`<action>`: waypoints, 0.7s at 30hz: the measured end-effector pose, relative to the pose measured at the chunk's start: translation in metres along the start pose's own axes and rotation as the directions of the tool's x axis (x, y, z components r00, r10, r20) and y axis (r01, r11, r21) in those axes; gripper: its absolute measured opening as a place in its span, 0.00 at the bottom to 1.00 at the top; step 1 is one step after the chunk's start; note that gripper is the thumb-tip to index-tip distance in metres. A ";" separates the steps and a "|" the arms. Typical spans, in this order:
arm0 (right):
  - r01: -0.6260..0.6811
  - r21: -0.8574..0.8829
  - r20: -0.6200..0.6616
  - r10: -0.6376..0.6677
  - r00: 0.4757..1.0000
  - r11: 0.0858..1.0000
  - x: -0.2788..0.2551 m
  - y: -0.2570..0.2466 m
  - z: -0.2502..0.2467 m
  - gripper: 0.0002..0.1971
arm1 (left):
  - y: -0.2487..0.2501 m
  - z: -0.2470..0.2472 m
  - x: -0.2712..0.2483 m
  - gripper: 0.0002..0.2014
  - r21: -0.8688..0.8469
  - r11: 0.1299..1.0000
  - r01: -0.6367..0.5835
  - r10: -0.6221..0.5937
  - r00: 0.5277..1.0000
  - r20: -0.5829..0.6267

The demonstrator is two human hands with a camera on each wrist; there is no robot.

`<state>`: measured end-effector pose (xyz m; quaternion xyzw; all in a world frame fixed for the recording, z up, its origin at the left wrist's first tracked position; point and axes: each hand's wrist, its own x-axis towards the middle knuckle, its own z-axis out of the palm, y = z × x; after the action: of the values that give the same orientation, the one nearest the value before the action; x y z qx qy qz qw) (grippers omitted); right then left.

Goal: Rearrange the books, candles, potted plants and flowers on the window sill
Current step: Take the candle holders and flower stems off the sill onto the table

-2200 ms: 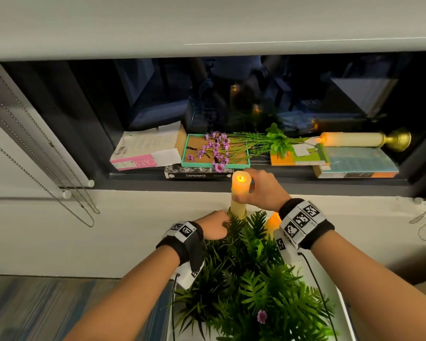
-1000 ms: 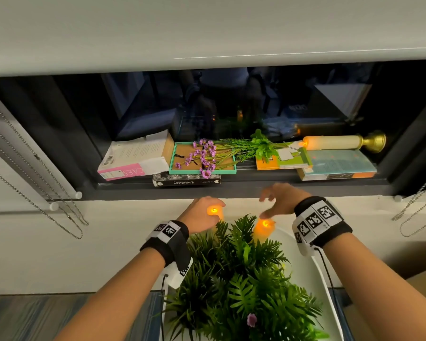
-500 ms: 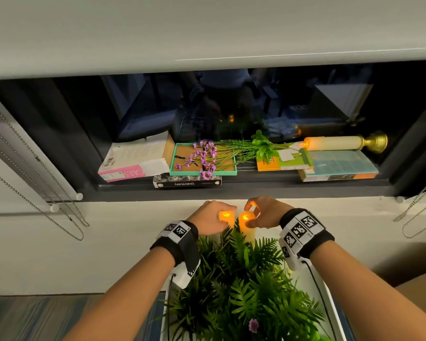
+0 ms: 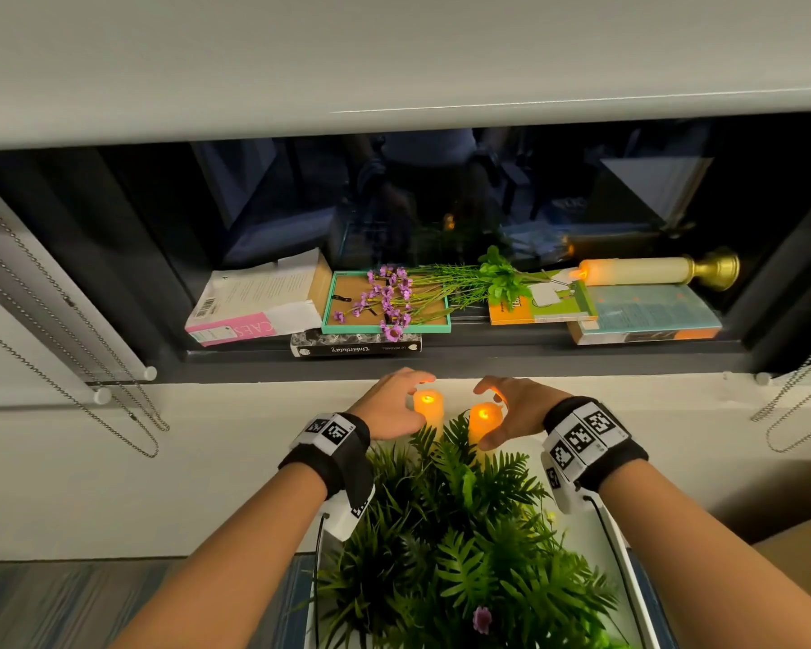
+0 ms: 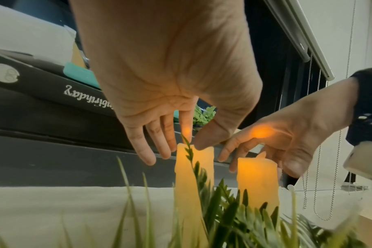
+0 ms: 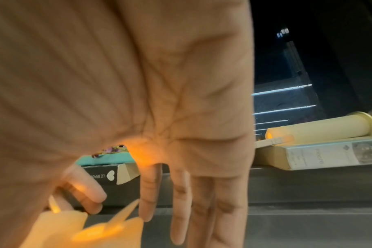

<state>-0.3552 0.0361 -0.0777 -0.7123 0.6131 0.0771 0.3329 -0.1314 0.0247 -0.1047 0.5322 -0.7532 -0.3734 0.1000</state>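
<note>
Now both grips released: left hand (image 4: 391, 405) and right hand (image 4: 511, 411) flank two lit candles (image 4: 428, 405) standing among fern fronds (image 4: 455, 531); a third candle (image 4: 637, 270) lies across the sill's books (image 4: 647, 316).

Black book (image 4: 356, 349) at the window sill's (image 4: 464, 363) front edge: spine reads "Unbirthday", upside down, with "LIZ BRA…" partly hidden. Pink book (image 4: 254, 331) at the left end: spine shows "CAES…".
</note>
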 end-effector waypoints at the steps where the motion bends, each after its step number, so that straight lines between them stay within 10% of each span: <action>1: 0.007 0.000 -0.015 -0.007 1.000 1.000 0.000 -0.002 -0.001 0.43 | 0.000 0.000 0.001 0.33 -0.009 1.000 -0.009 0.009 1.000 -0.008; 10: 0.148 0.042 -0.463 -0.112 0.879 0.988 0.010 -0.029 -0.054 0.16 | 0.018 -0.033 0.009 0.16 -0.004 0.980 -0.199 0.189 0.936 -0.296; 14: 0.056 -0.136 -0.600 -0.127 0.790 0.989 0.034 -0.039 -0.085 0.27 | 0.025 -0.061 0.015 0.13 0.066 0.975 -0.212 0.219 0.870 -0.441; 21: -0.205 -0.276 -0.543 0.024 0.839 0.939 0.078 -0.035 -0.104 0.45 | 0.005 -0.083 0.017 0.10 0.374 0.926 -0.045 0.247 0.823 -0.512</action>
<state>-0.3359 -0.0859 -0.0250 -0.7117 0.7020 -0.0039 0.0235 -0.0966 -0.0274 -0.0476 0.5658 -0.7850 -0.0573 0.2459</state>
